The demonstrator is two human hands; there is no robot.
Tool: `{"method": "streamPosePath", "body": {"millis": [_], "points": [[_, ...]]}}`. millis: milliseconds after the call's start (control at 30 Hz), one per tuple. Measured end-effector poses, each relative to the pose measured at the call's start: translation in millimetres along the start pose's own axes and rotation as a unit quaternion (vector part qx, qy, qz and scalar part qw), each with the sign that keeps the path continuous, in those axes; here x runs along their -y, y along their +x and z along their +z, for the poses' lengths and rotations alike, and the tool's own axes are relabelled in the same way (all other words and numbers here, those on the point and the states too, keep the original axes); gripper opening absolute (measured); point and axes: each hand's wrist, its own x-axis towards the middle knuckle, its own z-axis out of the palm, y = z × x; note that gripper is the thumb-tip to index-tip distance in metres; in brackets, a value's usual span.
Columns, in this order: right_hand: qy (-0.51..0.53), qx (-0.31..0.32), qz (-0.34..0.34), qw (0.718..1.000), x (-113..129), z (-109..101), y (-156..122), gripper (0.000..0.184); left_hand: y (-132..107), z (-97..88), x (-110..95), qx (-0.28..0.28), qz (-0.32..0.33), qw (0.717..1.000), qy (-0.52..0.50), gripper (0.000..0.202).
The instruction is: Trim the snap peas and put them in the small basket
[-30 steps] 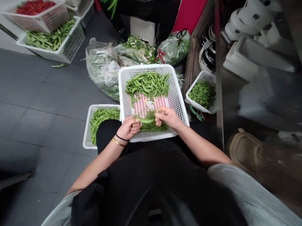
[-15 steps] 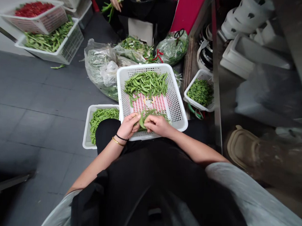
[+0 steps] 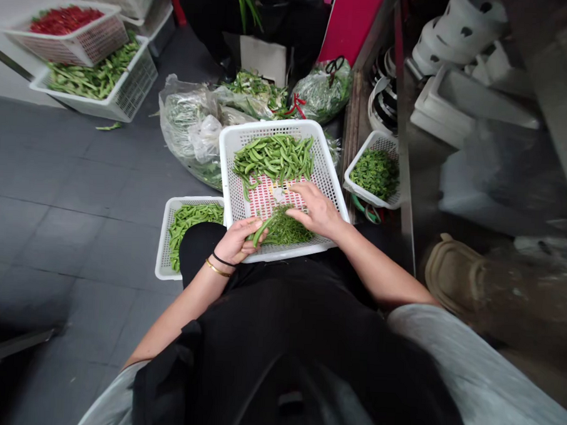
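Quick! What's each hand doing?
Left hand: closed, holding a green pod.
Right hand: open, holding nothing.

Slender green pod partly hidden by left hand. Feathery green trimmings partly covered by right hand. Tiny pale scrap on red-and-white mesh too small to identify. Co-worker's dark-clothed body and long green stalks cut off by top edge. Contents of clear plastic bag blurred by film. White spotted objects cut off at top edge, kind unclear.
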Motion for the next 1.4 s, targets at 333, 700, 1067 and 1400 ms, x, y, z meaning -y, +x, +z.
{"method": "streamPosePath", "body": {"millis": [333, 700, 1067, 1400], "points": [[0.201, 0.272, -0.099, 0.936, 22.6, 8.8, 8.7, 0.029, -12.8, 16.7, -20.7, 0.008, 0.161, 0.917, 0.365, 0.011], [0.483, 0.165, 0.128, 0.851, 19.3, 54.2, 22.7, 0.037, -5.7, -12.2, -26.2, -0.283, 0.345, 0.894, 0.043, 0.023], [-0.146, 0.244, 0.159, 0.945, -52.4, 118.4, 132.2, 0.031, -8.3, -38.9, -36.8, -0.087, 0.159, 0.975, -0.125, 0.024], [0.106, 0.250, 0.096, 0.958, -3.5, 51.6, 42.9, 0.030, 13.5, -24.0, -4.1, -0.200, 0.071, 0.974, 0.076, 0.032]]}}
